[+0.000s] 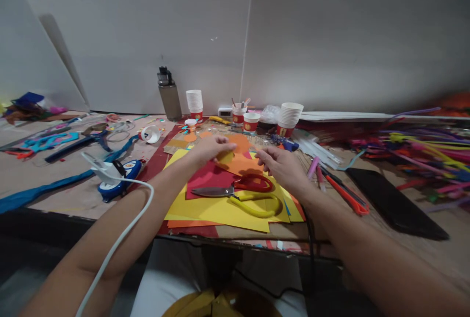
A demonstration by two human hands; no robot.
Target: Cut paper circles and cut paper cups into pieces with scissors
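My left hand (216, 147) reaches over the paper stack, its thumb and fingers closed at a small yellow paper piece (225, 159). Across from it, my right hand (272, 160) has its fingertips pinched together; what they hold, if anything, is too small to make out. Between and behind the hands shows cut orange paper (240, 143). Scissors (216, 191) with one red and one yellow handle lie closed below the hands, over red paper (205, 180) and yellow sheets (194, 211).
Stacked paper cups (290, 115) and a bottle (169, 99) stand at the back. A blue-and-white device (121, 180) with a white cable lies left. To the right are a red cutter (347, 194), a black phone (394, 202) and colourful pipe cleaners (433, 153).
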